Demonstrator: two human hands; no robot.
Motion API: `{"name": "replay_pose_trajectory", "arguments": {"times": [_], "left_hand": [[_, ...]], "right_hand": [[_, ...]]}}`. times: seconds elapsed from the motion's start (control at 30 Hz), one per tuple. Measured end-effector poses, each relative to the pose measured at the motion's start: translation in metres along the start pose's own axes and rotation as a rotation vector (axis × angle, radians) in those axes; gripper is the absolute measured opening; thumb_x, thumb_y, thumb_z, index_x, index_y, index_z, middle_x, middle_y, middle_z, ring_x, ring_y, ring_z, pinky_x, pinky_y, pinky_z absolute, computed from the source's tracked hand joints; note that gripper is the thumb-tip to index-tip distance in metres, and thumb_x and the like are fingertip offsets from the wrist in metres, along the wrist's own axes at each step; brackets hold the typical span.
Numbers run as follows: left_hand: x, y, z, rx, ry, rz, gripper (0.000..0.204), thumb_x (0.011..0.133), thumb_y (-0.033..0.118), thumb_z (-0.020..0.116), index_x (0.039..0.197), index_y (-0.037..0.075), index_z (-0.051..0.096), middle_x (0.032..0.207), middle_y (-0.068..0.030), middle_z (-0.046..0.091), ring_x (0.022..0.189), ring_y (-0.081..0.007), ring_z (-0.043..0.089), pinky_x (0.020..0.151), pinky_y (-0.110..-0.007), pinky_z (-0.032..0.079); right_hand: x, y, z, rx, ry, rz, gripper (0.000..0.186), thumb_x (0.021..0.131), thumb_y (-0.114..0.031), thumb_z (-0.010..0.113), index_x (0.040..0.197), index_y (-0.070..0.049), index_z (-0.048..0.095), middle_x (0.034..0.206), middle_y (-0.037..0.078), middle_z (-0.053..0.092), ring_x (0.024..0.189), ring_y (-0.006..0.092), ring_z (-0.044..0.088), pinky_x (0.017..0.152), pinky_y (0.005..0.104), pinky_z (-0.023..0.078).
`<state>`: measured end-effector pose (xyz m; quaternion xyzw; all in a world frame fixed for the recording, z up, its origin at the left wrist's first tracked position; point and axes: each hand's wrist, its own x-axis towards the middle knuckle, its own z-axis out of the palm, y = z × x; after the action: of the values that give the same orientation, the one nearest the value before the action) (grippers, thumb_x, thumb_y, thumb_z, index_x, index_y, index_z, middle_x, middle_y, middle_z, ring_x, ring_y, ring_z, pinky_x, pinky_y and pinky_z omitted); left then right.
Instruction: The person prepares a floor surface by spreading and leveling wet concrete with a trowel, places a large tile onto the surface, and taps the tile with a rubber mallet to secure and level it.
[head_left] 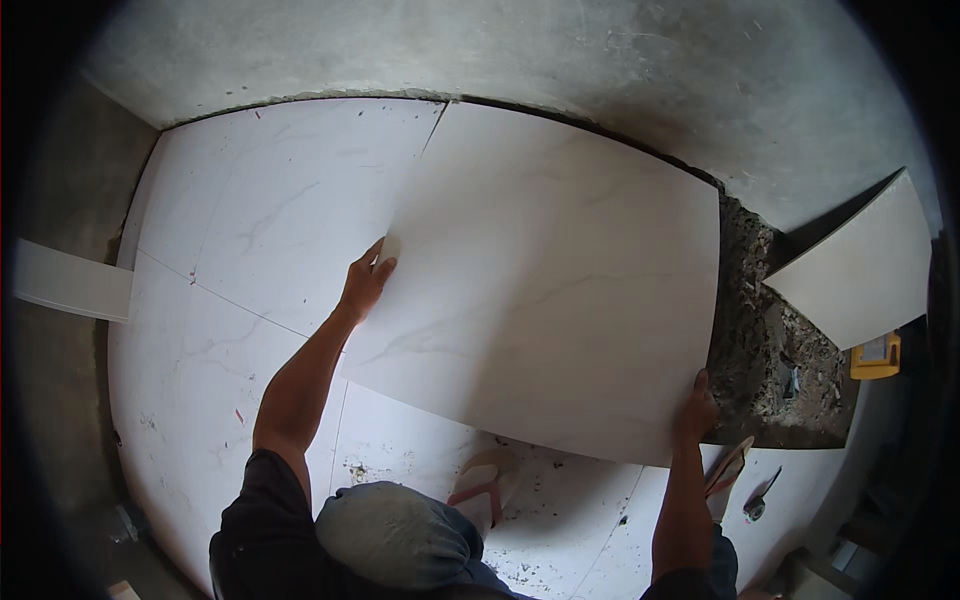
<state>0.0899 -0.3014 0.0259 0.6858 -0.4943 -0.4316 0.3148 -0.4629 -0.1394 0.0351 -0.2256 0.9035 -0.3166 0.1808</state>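
Observation:
A large white marble-patterned floor tile (pixel 560 270) spans the middle of the view, its far edge close to the grey wall. My left hand (pixel 368 280) grips its left edge, thumb on the upper face and the other fingers at the rim. At the near right corner, my right hand (pixel 697 408) holds the right edge, its fingers partly in shadow. The tile's left side overlaps or lies close over the laid white tiles (pixel 260 200); I cannot tell how high it is raised. Dark, rough mortar bedding (pixel 760 370) shows beyond its right edge.
A loose cut tile (pixel 860 265) leans by the right wall, above a yellow tool (pixel 876 357). A small dark-handled tool (pixel 762 497) lies at the lower right. My sandalled feet (pixel 485 490) stand near the tile. Another tile piece (pixel 75 280) is at the left wall (pixel 75 180).

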Motion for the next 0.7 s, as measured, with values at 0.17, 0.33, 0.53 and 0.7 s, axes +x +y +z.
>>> {"name": "replay_pose_trajectory", "arguments": {"times": [0.17, 0.33, 0.53, 0.7], "left_hand": [[0.024, -0.001, 0.000, 0.030, 0.015, 0.017, 0.051, 0.093, 0.024, 0.056, 0.139, 0.007, 0.043, 0.114, -0.0119, 0.063, 0.095, -0.0144, 0.056, 0.083, -0.027, 0.045], [0.027, -0.012, 0.001, 0.030, 0.028, 0.000, 0.053, 0.093, 0.024, 0.055, 0.139, 0.004, 0.042, 0.123, -0.0151, 0.059, 0.108, -0.0179, 0.056, 0.092, -0.029, 0.043], [0.037, -0.013, -0.003, 0.163, 0.038, 0.030, 0.053, 0.092, 0.026, 0.054, 0.138, 0.003, 0.041, 0.129, -0.0198, 0.055, 0.120, -0.0273, 0.053, 0.100, -0.033, 0.040], [0.038, -0.004, 0.001, 0.340, 0.067, -0.017, 0.058, 0.091, 0.032, 0.054, 0.139, 0.003, 0.039, 0.129, -0.0234, 0.054, 0.121, -0.0344, 0.051, 0.101, -0.036, 0.042]], "right_hand": [[0.007, -0.014, 0.017, -0.038, 0.003, -0.027, 0.072, 0.087, -0.063, 0.051, 0.065, 0.005, 0.062, 0.061, 0.011, 0.060, 0.058, 0.0211, 0.054, 0.062, 0.0392, 0.043], [0.009, -0.023, 0.027, -0.102, 0.001, -0.024, 0.072, 0.086, -0.063, 0.052, 0.063, 0.004, 0.061, 0.059, 0.011, 0.060, 0.057, 0.0219, 0.054, 0.060, 0.0396, 0.042], [0.010, -0.026, 0.042, -0.134, -0.030, 0.017, 0.071, 0.084, -0.062, 0.056, 0.071, 0.007, 0.065, 0.066, 0.013, 0.064, 0.062, 0.0232, 0.059, 0.064, 0.0389, 0.045], [0.015, -0.025, 0.049, -0.085, -0.038, 0.007, 0.069, 0.083, -0.059, 0.060, 0.077, 0.009, 0.066, 0.072, 0.014, 0.066, 0.067, 0.0236, 0.060, 0.067, 0.0382, 0.046]]}}
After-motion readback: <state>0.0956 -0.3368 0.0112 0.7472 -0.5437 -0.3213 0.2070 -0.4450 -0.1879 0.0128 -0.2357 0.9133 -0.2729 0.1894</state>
